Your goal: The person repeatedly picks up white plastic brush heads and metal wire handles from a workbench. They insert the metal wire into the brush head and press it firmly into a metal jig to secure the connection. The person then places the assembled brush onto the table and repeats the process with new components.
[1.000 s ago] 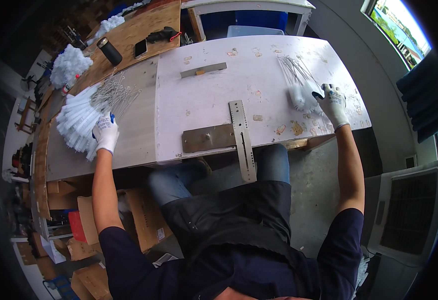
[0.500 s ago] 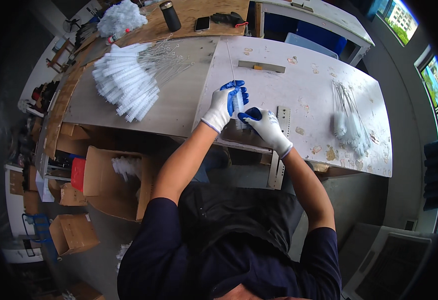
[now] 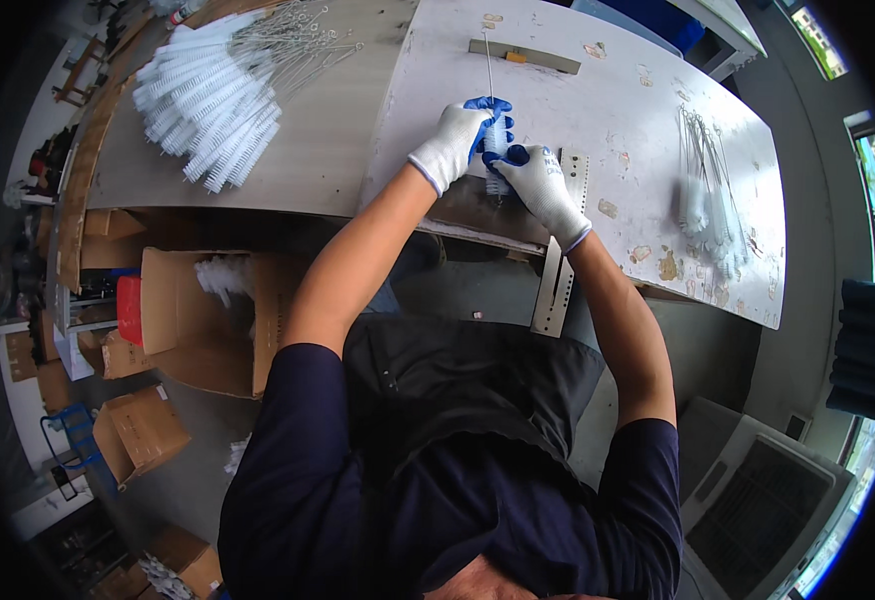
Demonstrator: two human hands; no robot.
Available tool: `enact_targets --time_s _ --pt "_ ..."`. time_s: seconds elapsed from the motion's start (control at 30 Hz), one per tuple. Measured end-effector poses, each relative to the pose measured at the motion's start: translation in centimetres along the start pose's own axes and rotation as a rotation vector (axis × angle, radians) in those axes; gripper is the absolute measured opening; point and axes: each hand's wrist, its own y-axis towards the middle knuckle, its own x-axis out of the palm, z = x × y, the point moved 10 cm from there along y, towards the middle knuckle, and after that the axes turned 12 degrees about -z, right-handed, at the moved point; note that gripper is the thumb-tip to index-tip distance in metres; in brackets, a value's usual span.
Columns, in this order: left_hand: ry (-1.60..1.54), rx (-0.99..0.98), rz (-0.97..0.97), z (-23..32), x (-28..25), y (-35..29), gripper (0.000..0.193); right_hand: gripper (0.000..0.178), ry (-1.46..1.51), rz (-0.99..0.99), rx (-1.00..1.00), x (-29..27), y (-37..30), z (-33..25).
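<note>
A white bottle brush (image 3: pixel 497 184) with a thin wire stem stands between my hands near the table's front edge, the stem pointing to the far side. My left hand (image 3: pixel 458 143), in a white glove with blue coated fingers, is wrapped round the upper bristles. At the lower bristles my right hand (image 3: pixel 540 180), gloved alike, has its thumb and fingers closed on the brush. Beside the right hand lies a slotted, perforated metal plate (image 3: pixel 575 180) that juts past the front edge. Beyond the hands is a flat metal bar (image 3: pixel 548 60) with a small yellowish piece.
A large fanned pile of white brushes (image 3: pixel 208 95) covers the table's left part. Another bunch of brushes (image 3: pixel 703 205) lies at the right. Below left stands an open cardboard box (image 3: pixel 188 345) with brushes inside, near a red bin (image 3: pixel 130 310).
The view has tilted, so the table sits higher in the picture. Both hands keep their hold on the brush, with little visible change in grip.
</note>
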Motion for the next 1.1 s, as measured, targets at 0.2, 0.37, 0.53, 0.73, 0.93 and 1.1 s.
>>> enact_targets --time_s 0.2,0.37,0.53,0.73,0.93,1.1 --pt "-0.06 -0.001 -0.184 -0.5 1.0 0.7 0.028 0.04 -0.265 -0.025 -0.026 0.4 -0.7 -1.6" --pt "-0.104 -0.038 -0.266 -0.8 1.3 0.7 0.03 0.027 -0.316 0.19 -0.308 -1.6 -3.9 -2.1" --pt "-0.075 -0.04 -0.266 -0.8 1.5 0.5 0.032 0.052 -0.612 0.072 -0.63 -1.2 -8.1 -5.3" --pt "-0.056 -0.103 -0.22 -0.9 1.9 0.6 0.033 0.057 -0.918 -0.168 -0.804 1.9 -5.1 -4.9" --pt "-0.03 -0.1 -0.244 -1.7 1.3 1.7 0.031 0.042 -0.977 -0.224 -0.864 2.3 -4.4 -6.1" --pt "0.037 -0.194 -0.214 -2.6 3.0 2.7 0.029 0.03 -1.022 -0.23 -0.884 2.2 -4.5 -5.9"
